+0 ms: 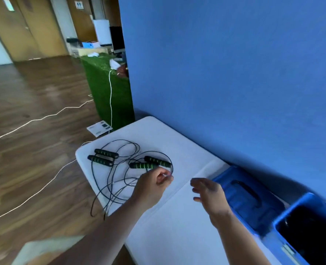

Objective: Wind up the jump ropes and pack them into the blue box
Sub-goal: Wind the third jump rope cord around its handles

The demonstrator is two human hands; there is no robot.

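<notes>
Left hand (152,185): stretched across the white surface (177,226), fingers curled, thumb and fingertips pinched together at the cord loop just below the near jump rope's handles. Blur hides exactly what lies between the fingertips.
Right hand (209,194): hovering above the surface with fingers spread and relaxed, holding nothing. It sits between the left hand and the blue lid.
Near jump rope (148,164): two black foam handles ringed in green, lying side by side and touching, just beyond the left hand's fingertips.
Far jump rope (103,157): a matching pair of handles, also side by side, near the surface's far left corner and well apart from both hands.
Cords (108,180): thin and black, unwound, sprawled in loose overlapping loops, with several drooping over the surface's left edge.
Blue lid (248,199): lying flat to the right of the right hand, a dark handle recess on top.
Blue box (292,209): open, at the lower right just past the lid. Its interior is too dark to tell the contents.
Blue wall (235,73): runs along the surface's far side.
Floor (34,88): wood planks, crossed by a white cable (43,118).
</notes>
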